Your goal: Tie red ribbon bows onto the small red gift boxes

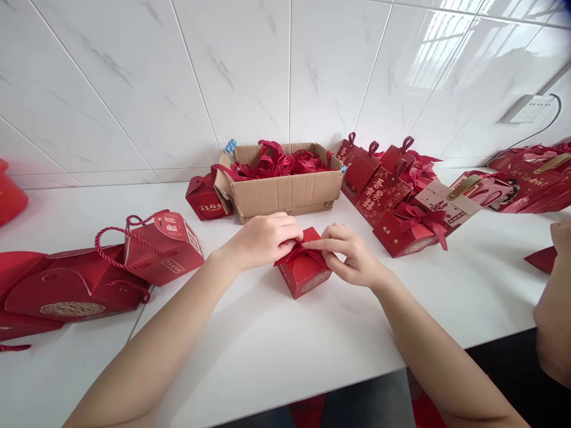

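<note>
A small red gift box (305, 278) stands on the white table (267, 345) in front of me. A red ribbon (298, 252) lies across its top. My left hand (263, 239) pinches the ribbon at the box's upper left, fingers closed on it. My right hand (350, 252) holds the ribbon's other side, index finger pointing left along the top. Both hands meet over the box.
A cardboard carton (285, 193) full of red ribbons stands behind the box. Finished red boxes (392, 202) pile up at the right, larger red boxes with rope handles (156, 246) lie at the left. Another person's arm (555, 297) shows at the right edge. A tiled wall backs the table.
</note>
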### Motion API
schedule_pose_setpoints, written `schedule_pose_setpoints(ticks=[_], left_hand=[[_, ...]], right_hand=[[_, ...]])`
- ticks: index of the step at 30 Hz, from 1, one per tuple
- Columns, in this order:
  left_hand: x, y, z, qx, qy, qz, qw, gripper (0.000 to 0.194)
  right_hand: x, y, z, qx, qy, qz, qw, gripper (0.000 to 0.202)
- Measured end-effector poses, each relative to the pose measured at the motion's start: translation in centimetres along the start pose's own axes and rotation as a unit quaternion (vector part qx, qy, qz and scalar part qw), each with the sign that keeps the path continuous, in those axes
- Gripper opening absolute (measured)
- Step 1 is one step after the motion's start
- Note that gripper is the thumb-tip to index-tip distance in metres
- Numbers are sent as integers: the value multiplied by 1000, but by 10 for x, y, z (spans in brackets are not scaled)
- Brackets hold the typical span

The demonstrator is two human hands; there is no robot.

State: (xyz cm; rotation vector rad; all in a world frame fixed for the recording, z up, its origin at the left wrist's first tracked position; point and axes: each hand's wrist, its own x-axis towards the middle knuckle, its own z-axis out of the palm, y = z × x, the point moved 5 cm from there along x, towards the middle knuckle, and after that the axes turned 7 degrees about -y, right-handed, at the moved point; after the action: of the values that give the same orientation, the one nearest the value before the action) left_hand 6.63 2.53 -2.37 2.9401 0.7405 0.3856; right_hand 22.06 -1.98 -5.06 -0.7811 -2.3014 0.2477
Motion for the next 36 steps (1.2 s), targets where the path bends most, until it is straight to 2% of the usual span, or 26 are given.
schedule_pose_setpoints(ticks=[5, 9, 11, 15, 21, 31, 36], left_hand=[[-1, 0, -4, -29, 0, -37, 999, 8], [-6, 7, -18, -66, 19, -83, 994, 4], [-8, 12, -23, -92, 6, -104, 990, 4], [-9, 15, -16, -96, -57, -153, 982, 19], [-7, 14, -6, -66, -93, -170, 979, 18], [-19, 25, -15, -60, -139, -218, 964, 19], [-22, 28, -19, -101, -128, -242, 956, 18]], right_hand=[[0, -4, -6, -56, 72, 50, 995, 7], [1, -6, 1, -78, 80, 70, 991, 10], [2, -5, 6, -75, 89, 87, 989, 11], [2, -2, 13, -72, 111, 130, 983, 12], [3, -2, 14, -56, 89, 152, 983, 8], [2, -2, 14, -25, 98, 100, 990, 17], [3, -2, 14, 31, 112, 94, 989, 20]])
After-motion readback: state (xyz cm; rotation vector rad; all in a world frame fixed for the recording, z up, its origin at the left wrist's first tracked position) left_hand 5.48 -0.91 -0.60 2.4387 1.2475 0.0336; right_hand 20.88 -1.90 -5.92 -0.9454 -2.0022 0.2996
